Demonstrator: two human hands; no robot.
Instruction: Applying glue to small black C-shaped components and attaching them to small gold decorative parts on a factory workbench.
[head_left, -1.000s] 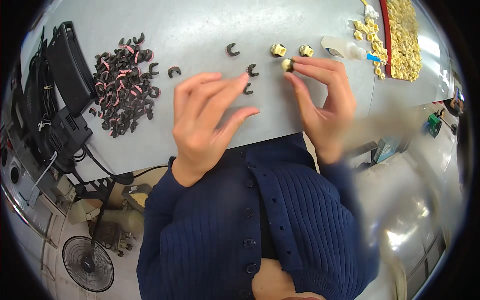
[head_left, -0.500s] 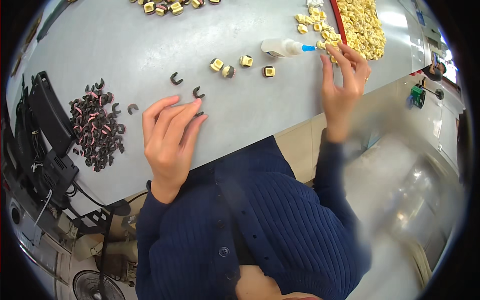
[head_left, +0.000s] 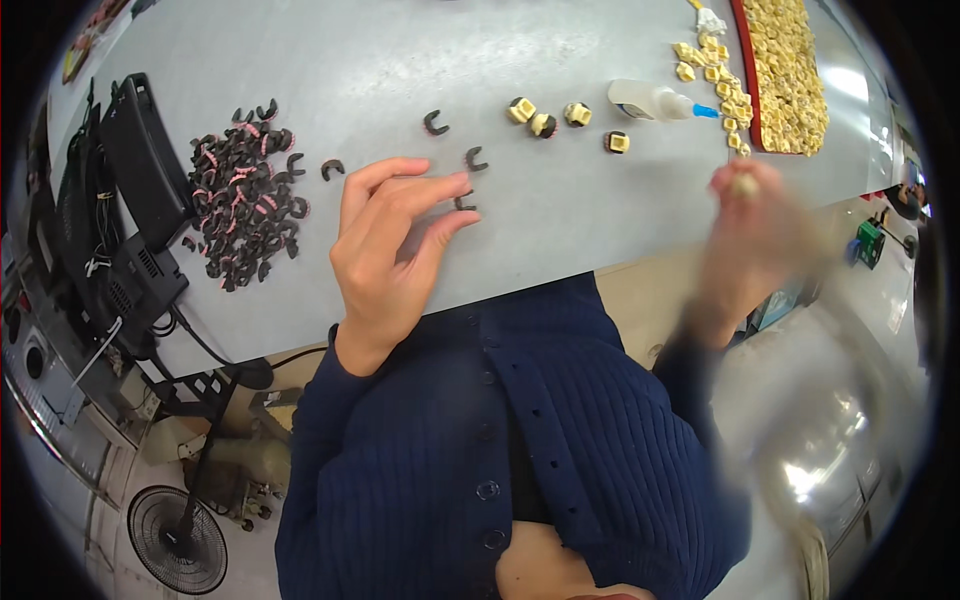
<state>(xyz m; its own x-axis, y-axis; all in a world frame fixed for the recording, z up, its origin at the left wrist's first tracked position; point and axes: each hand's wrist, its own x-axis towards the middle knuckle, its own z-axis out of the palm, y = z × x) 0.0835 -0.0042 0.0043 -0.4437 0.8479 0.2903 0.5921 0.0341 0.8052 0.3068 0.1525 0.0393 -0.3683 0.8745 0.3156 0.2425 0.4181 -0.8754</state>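
Note:
My left hand [head_left: 385, 250] is over the grey table, its thumb and fingertips closed about a small dark C-shaped piece [head_left: 465, 201] that shows between them. Just beyond the fingertips lie two more pieces like it, a nearer dark C-shaped piece [head_left: 476, 159] and a farther one. My right hand [head_left: 748, 245], smeared by motion, pinches a small pale-yellow block [head_left: 744, 184] near the table's front edge. Between the hands and farther back, several yellow blocks joined with dark pieces [head_left: 618, 142] stand near a clear squeeze bottle [head_left: 650, 101] with a blue tip, lying on its side.
At the left is a heap of dark C-shaped pieces with pink edges [head_left: 245, 205], beside a black device [head_left: 148, 160] and cables. A red-edged tray [head_left: 752, 90] full of yellow blocks sits at the far right, with loose yellow blocks [head_left: 725, 80] along its side.
My right hand has picked up a yellow block by the tray and drawn it back toward me. The left hand keeps its pinch. The whole view has shifted, so the table's things appear farther right.

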